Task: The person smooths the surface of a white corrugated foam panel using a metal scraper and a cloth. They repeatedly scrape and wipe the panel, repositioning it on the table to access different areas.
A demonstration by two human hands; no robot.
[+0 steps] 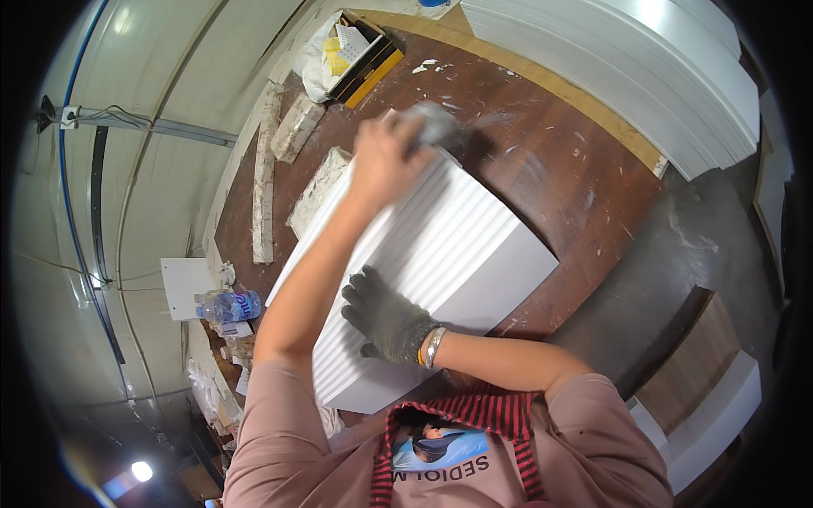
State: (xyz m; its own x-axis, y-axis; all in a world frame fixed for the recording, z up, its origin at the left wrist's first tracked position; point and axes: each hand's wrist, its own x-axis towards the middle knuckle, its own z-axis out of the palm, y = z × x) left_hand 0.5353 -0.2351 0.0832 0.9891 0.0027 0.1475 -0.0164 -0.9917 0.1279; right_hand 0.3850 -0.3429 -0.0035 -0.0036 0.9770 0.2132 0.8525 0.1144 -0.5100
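A white ribbed panel (423, 245), or a stack of such panels, lies slanted across the brown table with a smooth pale side facing right. My left hand (385, 157), bare, reaches over its far end. Its fingers are curled at a grey, wad-like thing (436, 125), smeared by motion, whose kind I cannot make out. On the ribs nearer my body rests my right hand (385, 317) in a dark grey glove, palm down, fingers stretched out. A metal bracelet (433, 347) circles that wrist.
White sheets stand in a tall stack (618, 76) at the far right. A black and yellow box (368, 68) sits at the far left, near worn blocks (298, 127) and a long strip (264, 186). Plastic bottle (227, 306) at left. Boards (690, 364) lean at lower right.
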